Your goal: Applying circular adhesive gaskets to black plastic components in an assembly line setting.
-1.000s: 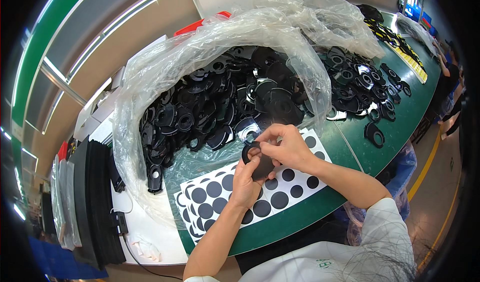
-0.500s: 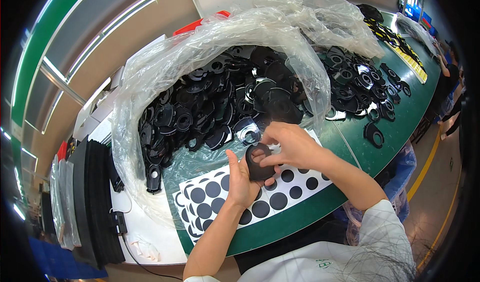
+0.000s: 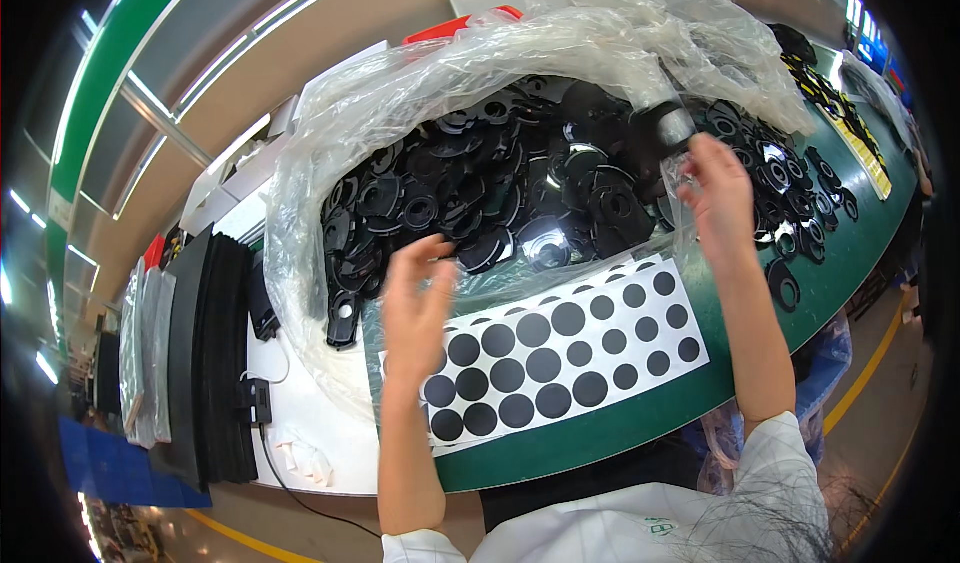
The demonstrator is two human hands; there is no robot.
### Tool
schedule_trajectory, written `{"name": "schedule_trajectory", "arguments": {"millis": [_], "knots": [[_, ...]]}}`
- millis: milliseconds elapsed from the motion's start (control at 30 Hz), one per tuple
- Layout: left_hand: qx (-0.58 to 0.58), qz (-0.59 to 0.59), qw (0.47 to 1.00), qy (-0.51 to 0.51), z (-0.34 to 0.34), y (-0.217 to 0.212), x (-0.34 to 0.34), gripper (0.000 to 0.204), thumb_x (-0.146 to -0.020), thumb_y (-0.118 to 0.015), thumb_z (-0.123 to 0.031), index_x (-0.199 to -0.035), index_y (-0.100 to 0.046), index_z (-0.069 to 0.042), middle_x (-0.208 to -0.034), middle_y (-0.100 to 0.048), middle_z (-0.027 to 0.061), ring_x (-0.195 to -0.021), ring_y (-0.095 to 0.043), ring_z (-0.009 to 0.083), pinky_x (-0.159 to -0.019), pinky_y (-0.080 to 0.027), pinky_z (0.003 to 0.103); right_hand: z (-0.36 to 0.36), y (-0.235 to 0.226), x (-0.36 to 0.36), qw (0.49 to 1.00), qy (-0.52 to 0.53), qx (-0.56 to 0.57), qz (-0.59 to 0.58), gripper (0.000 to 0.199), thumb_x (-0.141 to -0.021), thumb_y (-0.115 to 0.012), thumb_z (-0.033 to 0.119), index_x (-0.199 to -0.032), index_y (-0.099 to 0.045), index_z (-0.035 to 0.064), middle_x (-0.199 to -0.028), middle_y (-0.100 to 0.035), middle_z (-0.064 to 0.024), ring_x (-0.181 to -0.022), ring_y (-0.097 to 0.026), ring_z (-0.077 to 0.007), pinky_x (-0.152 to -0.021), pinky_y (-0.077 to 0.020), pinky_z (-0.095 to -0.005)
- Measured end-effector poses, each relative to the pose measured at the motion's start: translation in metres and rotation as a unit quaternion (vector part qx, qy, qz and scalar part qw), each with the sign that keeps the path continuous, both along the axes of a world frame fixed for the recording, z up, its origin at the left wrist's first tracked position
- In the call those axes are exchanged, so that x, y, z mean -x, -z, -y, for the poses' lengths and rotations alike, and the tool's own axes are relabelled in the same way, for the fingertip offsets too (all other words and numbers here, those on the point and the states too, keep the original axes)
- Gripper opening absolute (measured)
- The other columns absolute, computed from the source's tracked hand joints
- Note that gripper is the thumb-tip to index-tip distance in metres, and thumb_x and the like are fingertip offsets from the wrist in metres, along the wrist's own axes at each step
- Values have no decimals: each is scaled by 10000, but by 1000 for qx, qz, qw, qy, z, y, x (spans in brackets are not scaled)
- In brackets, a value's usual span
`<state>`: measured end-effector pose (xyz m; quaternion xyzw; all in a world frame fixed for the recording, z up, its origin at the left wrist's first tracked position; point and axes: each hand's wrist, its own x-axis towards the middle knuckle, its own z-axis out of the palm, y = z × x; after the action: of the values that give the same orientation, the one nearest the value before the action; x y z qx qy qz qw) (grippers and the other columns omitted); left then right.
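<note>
My right hand (image 3: 722,198) is raised over the right side of the heap, blurred by motion. At its fingertips is a flat black plastic part (image 3: 655,135) with a round opening, held by the edge. My left hand (image 3: 415,308) hovers over the left end of a white sheet (image 3: 625,361) bearing rows of round black stickers. Its fingers are apart, somewhat smeared, and nothing is in them. More such sheets lie underneath. Beyond them a big heap of glossy black ring-shaped parts (image 3: 420,208) lies inside an opened clear plastic bag (image 3: 330,103).
More black ring parts (image 3: 785,178) are spread on the green table (image 3: 600,433) at the right. A stack of black sheets (image 3: 215,363) stands at the left, beside a small black device (image 3: 257,401) with a cable. A red bin (image 3: 450,31) shows behind the bag.
My hands have separated. The right one has carried the black part from above the sticker sheet up and right to the heap; the left has let go and moved left. The whole view has shifted.
</note>
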<state>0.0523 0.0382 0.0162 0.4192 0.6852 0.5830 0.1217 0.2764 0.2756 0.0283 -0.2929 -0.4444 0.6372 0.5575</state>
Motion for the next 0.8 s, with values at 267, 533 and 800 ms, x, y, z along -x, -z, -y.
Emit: {"name": "schedule_trajectory", "arguments": {"millis": [267,533,800], "knots": [[395,-353,787,-315,76,47,98,179,-893,-556,-146,-921,-572,30,-910,-617,204,-869,-580,389,-777,-446,467,6,5,10,996,-88,4,33,204,-851,-668,148,-1013,-625,32,-922,-618,-26,-806,-584,-111,-678,-487,-247],[389,-363,747,-398,65,31,80,197,-816,-647,-100,-945,-548,12,-915,-605,199,-870,-573,399,-770,-442,468,112,-1,8,556,-492,-454,493,240,-692,-735,80,-900,-641,9,-916,-629,-128,-918,-598,-292,-754,-495,-371],[-27,74,995,-56,13,11,21,145,-936,-556,-137,-1010,-556,-11,-948,-578,48,-831,-523,112,-737,-438,236,117,10,10,519,-473,-488,519,219,-664,-739,55,-828,-609,-7,-884,-597,-105,-940,-563,-291,-775,-485,-386]]}}
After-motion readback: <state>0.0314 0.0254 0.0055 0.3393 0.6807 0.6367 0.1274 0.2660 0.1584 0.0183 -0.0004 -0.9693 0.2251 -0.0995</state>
